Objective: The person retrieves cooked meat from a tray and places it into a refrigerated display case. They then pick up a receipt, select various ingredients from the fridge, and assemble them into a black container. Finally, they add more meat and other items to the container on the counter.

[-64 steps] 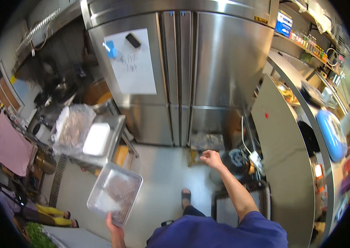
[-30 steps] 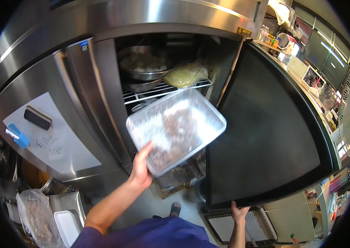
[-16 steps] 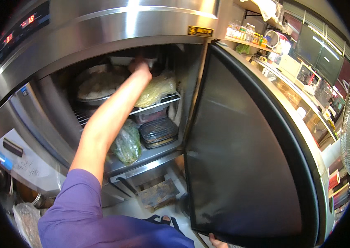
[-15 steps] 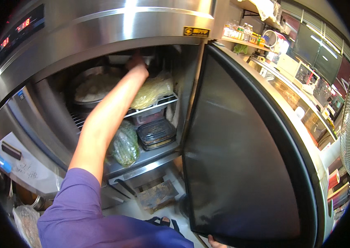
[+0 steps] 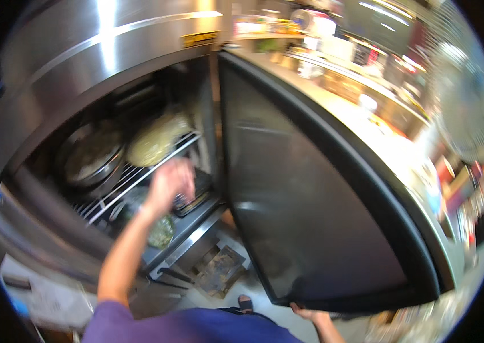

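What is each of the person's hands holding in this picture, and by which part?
The right hand grips the open refrigerator door by its lower edge. The left hand is blurred in front of the wire shelf and seems to hold nothing.

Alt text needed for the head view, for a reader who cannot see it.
A person's left hand hangs empty in front of a wire shelf inside an open steel fridge, near a metal bowl and a bagged food bundle. The right hand grips the lower edge of the open door.

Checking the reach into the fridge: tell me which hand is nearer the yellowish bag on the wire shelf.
Left. The left hand hovers just below the yellowish bag; the right hand grips the open door's bottom edge.
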